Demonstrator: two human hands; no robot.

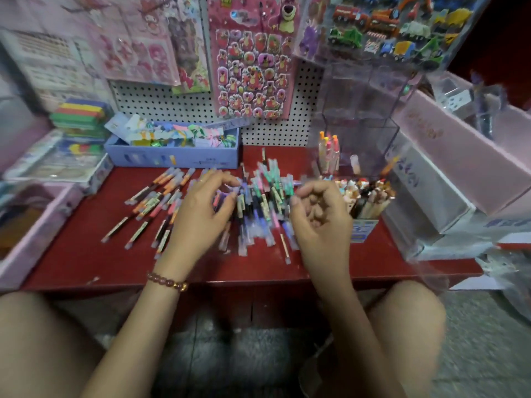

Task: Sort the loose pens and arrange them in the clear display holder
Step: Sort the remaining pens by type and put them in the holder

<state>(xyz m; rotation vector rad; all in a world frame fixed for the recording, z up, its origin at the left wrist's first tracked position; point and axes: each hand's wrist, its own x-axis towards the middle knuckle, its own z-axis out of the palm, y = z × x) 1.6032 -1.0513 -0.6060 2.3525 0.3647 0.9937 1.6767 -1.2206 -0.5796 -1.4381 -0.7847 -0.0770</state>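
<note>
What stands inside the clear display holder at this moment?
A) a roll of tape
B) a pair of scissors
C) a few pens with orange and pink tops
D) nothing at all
C: a few pens with orange and pink tops stand upright near the left side of the clear display holder, while most pens lie loose on the red table.

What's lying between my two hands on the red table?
Head view: a heap of loose green, purple and pink pens lies between them.

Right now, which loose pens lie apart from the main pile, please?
The orange pens, spread left of the left hand; the green and purple ones are heaped between it and the right hand.
</note>
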